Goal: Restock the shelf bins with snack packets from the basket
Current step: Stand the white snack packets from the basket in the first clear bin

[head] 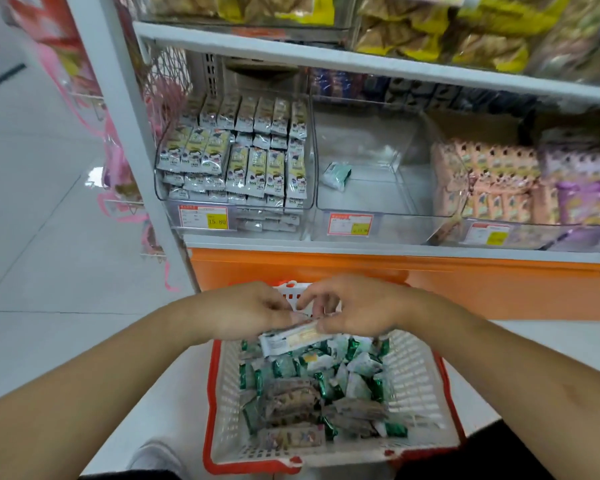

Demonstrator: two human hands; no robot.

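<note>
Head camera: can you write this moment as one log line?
stage: picking | left hand + right hand: hold white packet over basket | middle bin: one packet

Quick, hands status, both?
Left hand: pinching the white packet above the basket.
Right hand: gripping the same packet's other end.

Reaching forward with both bare forearms, converging at the middle. Curling the left hand (253,311) with fingers bent inward, pinching something held between both hands. Bending the right hand (357,306) likewise, fingertips meeting the left's, knuckles facing up.
</note>
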